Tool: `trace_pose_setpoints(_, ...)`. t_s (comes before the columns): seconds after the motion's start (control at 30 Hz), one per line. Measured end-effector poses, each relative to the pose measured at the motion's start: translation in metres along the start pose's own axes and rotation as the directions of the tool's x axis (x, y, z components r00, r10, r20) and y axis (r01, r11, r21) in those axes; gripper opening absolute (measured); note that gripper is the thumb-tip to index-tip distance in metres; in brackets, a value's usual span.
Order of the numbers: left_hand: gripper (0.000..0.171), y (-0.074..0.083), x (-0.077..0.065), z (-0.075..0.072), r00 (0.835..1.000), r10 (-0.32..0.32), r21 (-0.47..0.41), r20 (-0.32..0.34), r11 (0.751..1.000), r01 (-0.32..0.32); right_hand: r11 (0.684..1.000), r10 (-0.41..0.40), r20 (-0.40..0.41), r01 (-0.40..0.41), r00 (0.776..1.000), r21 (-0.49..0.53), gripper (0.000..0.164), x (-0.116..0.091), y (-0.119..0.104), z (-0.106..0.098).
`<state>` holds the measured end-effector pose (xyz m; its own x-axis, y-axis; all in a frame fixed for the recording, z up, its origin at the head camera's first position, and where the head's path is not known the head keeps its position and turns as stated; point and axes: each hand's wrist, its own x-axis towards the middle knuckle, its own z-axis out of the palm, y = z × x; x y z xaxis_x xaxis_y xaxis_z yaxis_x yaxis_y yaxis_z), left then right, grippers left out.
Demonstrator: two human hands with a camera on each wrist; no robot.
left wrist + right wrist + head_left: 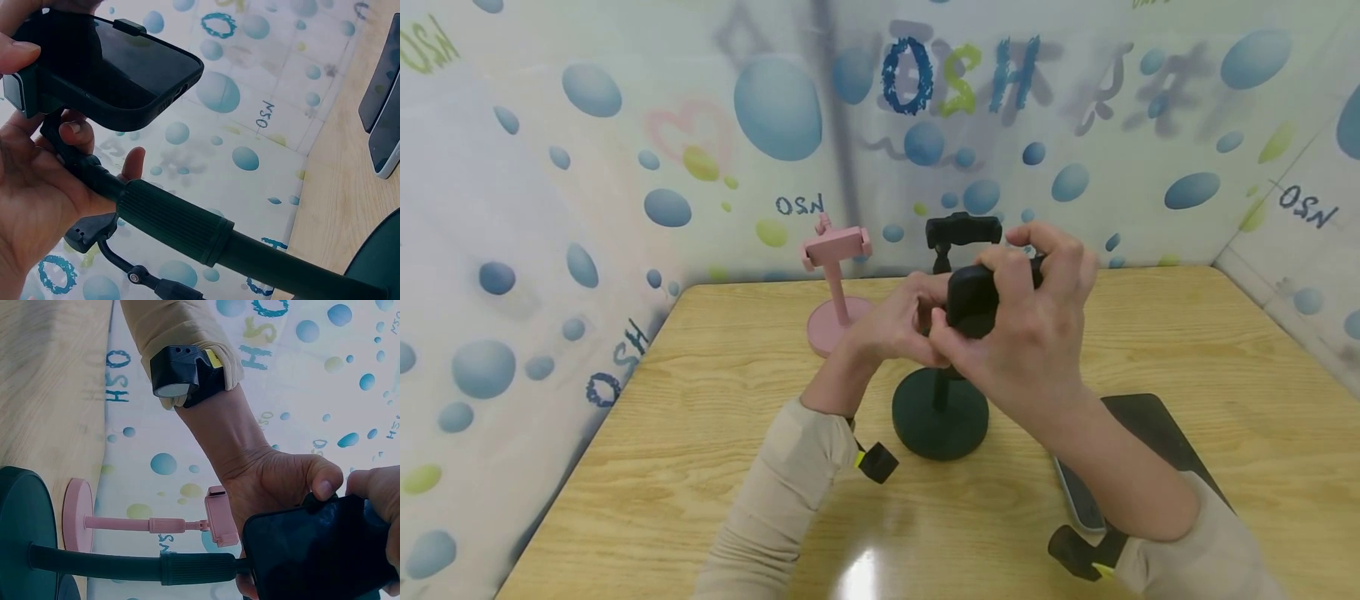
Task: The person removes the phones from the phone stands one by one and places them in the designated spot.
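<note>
A black smartphone [973,304] sits at the clamp of a dark green phone stand [940,417], tilted above its round base. My left hand [898,321] grips the clamp [25,94] area from beside and below, with curled fingers around the stand's neck [69,153]. In the right wrist view the left thumb [325,484] is at the phone's edge by a clamp tab. My right hand [1045,321] holds the phone between thumb and fingers from the right. The clamp is mostly hidden in the head view by the hands and phone.
A pink phone stand [838,292] stands at the back left. Behind my hands rises another stand's black clamp [962,231]. On the table's right lie a silver-edged phone [1078,496] and a flat dark device [1138,412], partly under my right forearm. A patterned curtain borders the table.
</note>
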<state>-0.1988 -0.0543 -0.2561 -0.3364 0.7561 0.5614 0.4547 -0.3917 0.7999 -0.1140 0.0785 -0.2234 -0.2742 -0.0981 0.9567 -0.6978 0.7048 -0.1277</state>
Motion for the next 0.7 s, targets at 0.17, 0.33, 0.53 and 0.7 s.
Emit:
trace_pose_setpoints(0.17, 0.023, 0.0002, -0.0001, -0.0003, 1.0, 0.003, -0.003, 0.006, 1.0, -0.003, 1.0, 0.002, -0.002, -0.002, 1.0, 0.005, 0.043, 0.0001, -0.0001, 0.0003)
trace_pose_setpoints(0.33, 0.023, -0.0009, 0.0011, 0.0001, 1.0, 0.004, -0.012, 0.012, 1.0, -0.004, 1.0, 0.006, 0.003, -0.006, 1.0, 0.007, 0.043, 0.0005, 0.0008, -0.0005)
trace_pose_setpoints(0.53, 0.022, -0.0033, 0.0011, 0.0009, 0.997, 0.066, -0.012, 0.031, 0.998, -0.066, 0.991, 0.028, 0.094, -0.039, 0.995, 0.127, 0.044, -0.0037, -0.0028, -0.0069)
trace_pose_setpoints(0.7, 0.032, -0.0046, -0.0013, 0.0012, 0.998, 0.07, -0.006, 0.003, 0.998, -0.07, 0.987, 0.011, 0.112, -0.029, 0.994, 0.159, 0.042, -0.0079, -0.0057, -0.0052)
